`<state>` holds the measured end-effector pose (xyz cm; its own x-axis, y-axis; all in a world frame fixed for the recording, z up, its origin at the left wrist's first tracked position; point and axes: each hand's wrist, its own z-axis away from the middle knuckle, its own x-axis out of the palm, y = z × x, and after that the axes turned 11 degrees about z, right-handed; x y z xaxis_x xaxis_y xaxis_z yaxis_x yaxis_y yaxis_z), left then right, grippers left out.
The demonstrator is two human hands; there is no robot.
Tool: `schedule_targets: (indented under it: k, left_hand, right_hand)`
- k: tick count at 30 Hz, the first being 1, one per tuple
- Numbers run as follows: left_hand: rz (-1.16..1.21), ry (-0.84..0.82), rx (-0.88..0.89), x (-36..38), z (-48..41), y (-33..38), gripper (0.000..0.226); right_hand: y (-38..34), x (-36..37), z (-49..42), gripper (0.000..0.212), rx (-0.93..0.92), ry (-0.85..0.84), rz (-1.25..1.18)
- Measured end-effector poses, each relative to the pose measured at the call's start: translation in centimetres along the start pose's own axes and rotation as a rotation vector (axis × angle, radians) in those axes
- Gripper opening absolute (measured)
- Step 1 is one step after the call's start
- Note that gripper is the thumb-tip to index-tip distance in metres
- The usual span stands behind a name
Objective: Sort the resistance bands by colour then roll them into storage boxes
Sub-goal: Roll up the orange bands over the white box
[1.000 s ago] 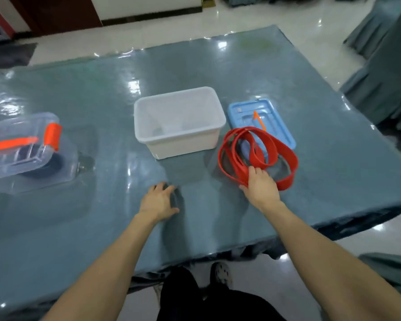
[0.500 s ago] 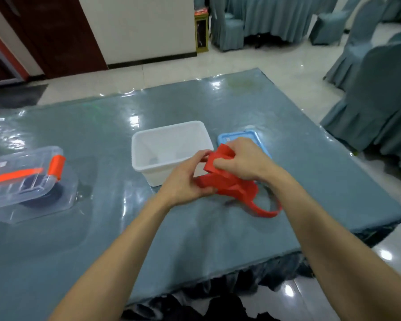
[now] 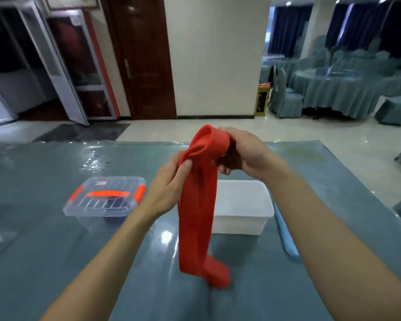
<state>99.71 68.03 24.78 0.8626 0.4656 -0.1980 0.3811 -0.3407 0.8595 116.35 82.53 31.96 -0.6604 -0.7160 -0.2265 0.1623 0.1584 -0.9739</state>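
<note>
A red resistance band (image 3: 196, 212) hangs folded in front of me, held up above the table, its lower end touching the tabletop. My right hand (image 3: 243, 150) grips its looped top. Just below and to the left, my left hand (image 3: 171, 179) pinches the band's strands together. Behind the band stands an open white storage box (image 3: 248, 206). A clear storage box (image 3: 104, 196) with orange clips and a closed lid sits to the left, with something dark inside.
A blue lid (image 3: 286, 239) lies flat right of the white box, mostly hidden by my right arm. The table (image 3: 44, 251) has a glossy teal cover. Covered chairs and tables (image 3: 338, 89) stand at the back right, doors at the back left.
Both hands picked the red band up off the table and raised it high, so it now hangs down. My head tilted up, showing the room beyond.
</note>
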Motion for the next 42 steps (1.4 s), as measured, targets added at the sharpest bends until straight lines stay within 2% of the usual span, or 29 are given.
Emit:
schedule_targets:
  k: [2, 4, 7, 9, 11, 13, 15, 16, 18, 19, 21, 23, 26, 32, 34, 36, 39, 42]
  left_hand:
    - [-0.065, 0.044, 0.024, -2.3, -0.2, -0.4, 0.025]
    - [-0.078, 0.085, 0.015, -4.5, -0.3, -1.0, 0.026]
    - [-0.028, 0.080, -0.050, -7.7, -0.1, -1.4, 0.029]
    - [0.052, 0.036, -0.156, -10.3, 0.7, -1.9, 0.033]
    - [0.095, -0.073, -0.313, -13.3, 1.4, -2.5, 0.049]
    - [0.106, -0.069, -0.397, -16.0, 1.5, -3.3, 0.054]
    - [0.012, 0.029, -0.336, -17.2, 0.8, -3.7, 0.045]
    - [-0.052, 0.025, -0.292, -17.2, 0.2, -3.6, 0.050]
    - [-0.095, -0.065, -0.219, -16.4, -1.2, -3.4, 0.061]
    - [-0.098, -0.103, -0.184, -16.1, -2.0, -3.4, 0.067]
    - [-0.083, -0.163, -0.120, -15.6, -4.0, -3.1, 0.083]
    - [0.006, -0.265, -0.136, -15.1, -5.9, -2.4, 0.088]
    - [0.170, -0.400, -0.184, -13.7, -8.3, -1.1, 0.071]
    - [0.506, -0.261, -0.129, -12.3, -13.4, 3.0, 0.030]
    - [0.492, -0.284, -0.107, -12.7, -14.9, 4.5, 0.032]
    - [0.480, -0.317, -0.086, -13.0, -16.0, 5.9, 0.044]
    - [0.256, -0.302, -0.053, -13.6, -17.8, 8.5, 0.065]
    - [-0.043, -0.189, 0.082, -14.9, -20.6, 11.2, 0.053]
  right_hand:
    - [-0.8, 2.2, -1.3, 0.049, 0.037, 0.011, -0.015]
    - [-1.1, 4.2, -2.5, 0.039, 0.063, 0.032, -0.031]
    - [-0.9, 6.6, -3.7, 0.019, 0.134, 0.110, -0.046]
    - [-0.5, 7.6, -4.5, 0.015, 0.130, 0.166, 0.039]
    - [-0.2, 8.2, -5.3, 0.018, 0.053, 0.185, 0.262]
    - [-0.4, 8.9, -5.7, 0.021, -0.061, 0.123, 0.614]
    - [-1.1, 10.0, -6.1, 0.034, -0.142, 0.019, 0.898]
    - [-1.8, 10.4, -6.3, 0.035, -0.154, -0.011, 0.957]
    - [-3.6, 10.5, -7.0, 0.017, -0.203, -0.024, 0.965]
    - [-4.8, 10.2, -7.2, 0.015, -0.242, -0.032, 0.965]
    - [-7.3, 9.3, -7.6, 0.034, -0.307, -0.029, 1.010]
    - [-9.5, 8.3, -7.7, 0.047, -0.371, 0.039, 1.040]
    - [-12.2, 6.7, -8.0, 0.049, -0.440, 0.136, 0.993]
    - [-17.4, 4.5, -8.4, 0.055, -0.410, 0.078, 0.805]
    - [-19.1, 4.2, -8.7, 0.051, -0.454, 0.085, 0.810]
    - [-20.4, 4.1, -9.0, 0.044, -0.509, 0.113, 0.784]
    - [-22.0, 3.6, -9.4, 0.028, -0.533, 0.132, 0.734]
    - [-23.8, 3.1, -10.0, 0.023, -0.530, 0.153, 0.553]
